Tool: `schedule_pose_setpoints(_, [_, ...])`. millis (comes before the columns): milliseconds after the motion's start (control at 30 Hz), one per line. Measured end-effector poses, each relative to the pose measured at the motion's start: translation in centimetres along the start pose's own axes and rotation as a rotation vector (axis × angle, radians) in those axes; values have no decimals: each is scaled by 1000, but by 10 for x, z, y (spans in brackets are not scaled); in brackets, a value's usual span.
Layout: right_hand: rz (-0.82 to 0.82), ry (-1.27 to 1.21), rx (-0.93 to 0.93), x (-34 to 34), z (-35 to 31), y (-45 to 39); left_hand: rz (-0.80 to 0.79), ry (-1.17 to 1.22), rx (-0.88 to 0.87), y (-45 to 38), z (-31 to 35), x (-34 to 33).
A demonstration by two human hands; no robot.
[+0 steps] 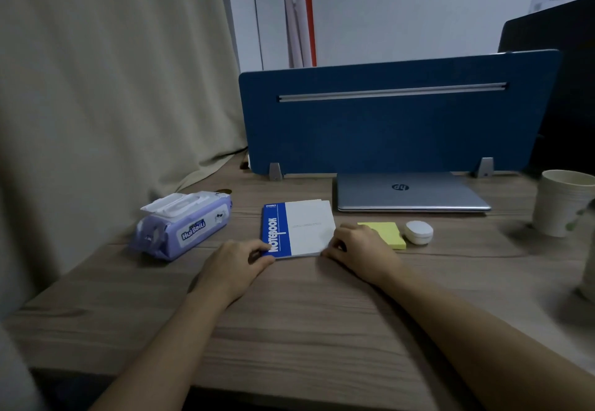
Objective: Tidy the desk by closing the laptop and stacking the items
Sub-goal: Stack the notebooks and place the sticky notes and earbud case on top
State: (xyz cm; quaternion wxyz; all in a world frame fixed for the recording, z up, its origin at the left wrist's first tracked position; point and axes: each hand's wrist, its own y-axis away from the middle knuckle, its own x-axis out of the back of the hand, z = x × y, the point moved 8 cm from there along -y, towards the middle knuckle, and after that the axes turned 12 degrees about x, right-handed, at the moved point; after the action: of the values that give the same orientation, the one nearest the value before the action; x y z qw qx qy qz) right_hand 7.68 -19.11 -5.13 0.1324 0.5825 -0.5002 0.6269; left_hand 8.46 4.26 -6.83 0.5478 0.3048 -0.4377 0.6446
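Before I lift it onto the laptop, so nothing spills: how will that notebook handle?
The notebook looks thin and soft-covered, so it would probably sag if held by one edge. It likely weighs little. Its loose-looking far page corners might fan open; both hands at its near corners should steady it.

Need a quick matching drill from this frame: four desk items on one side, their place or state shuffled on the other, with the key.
Items:
1. laptop
2. notebook
3. sticky notes
4. wipes pack

Place or state:
A. far left of the desk, lid on top
B. closed, against the blue divider
C. yellow, beside the white round case
D. held at its near corners by both hands

Pairs: 1-B, 2-D, 3-C, 4-A
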Motion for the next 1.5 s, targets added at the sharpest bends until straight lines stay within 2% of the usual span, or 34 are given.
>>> schedule_pose_setpoints(467, [62, 343, 93, -21, 37, -65, -27, 2, -26, -99, -3, -31])
schedule_pose_setpoints(700, [80, 489, 89, -22, 41, -80, 14, -29, -117, -135, 7, -40])
schedule_pose_setpoints(900, [44, 504, 14, -27, 49, -81, -6, -37, -144, -146, 6, -47])
schedule_pose_setpoints(1300, [25, 477, -47, -28, 61, -79, 104, -225, -147, -142, 26, -44])
schedule_pose_setpoints(1500, [21, 484, -55, -25, 61, -77, 111, -223, -143, -140, 28, -46])
